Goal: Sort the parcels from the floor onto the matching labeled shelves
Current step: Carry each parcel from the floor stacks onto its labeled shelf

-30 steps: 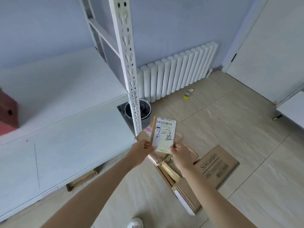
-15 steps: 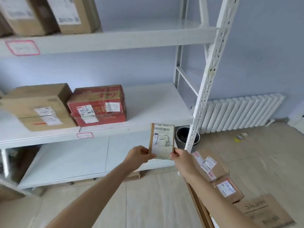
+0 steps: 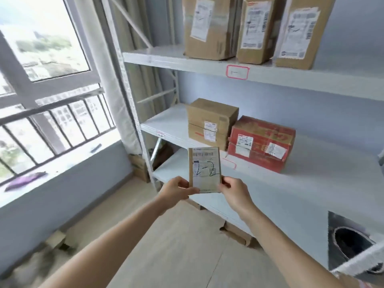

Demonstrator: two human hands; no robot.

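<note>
Both hands, left and right, pinching small parcel marked 2-2; next: match shelf label just beyond, then place.

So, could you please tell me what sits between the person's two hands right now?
In the head view, a small flat parcel marked "2-2" sits upright between them; the left hand pinches its lower left edge, the right hand its lower right.

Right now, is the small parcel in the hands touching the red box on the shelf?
Apart. In the head view, the small parcel is held up by both hands, and bare shelf shows between it and the red box.
</note>
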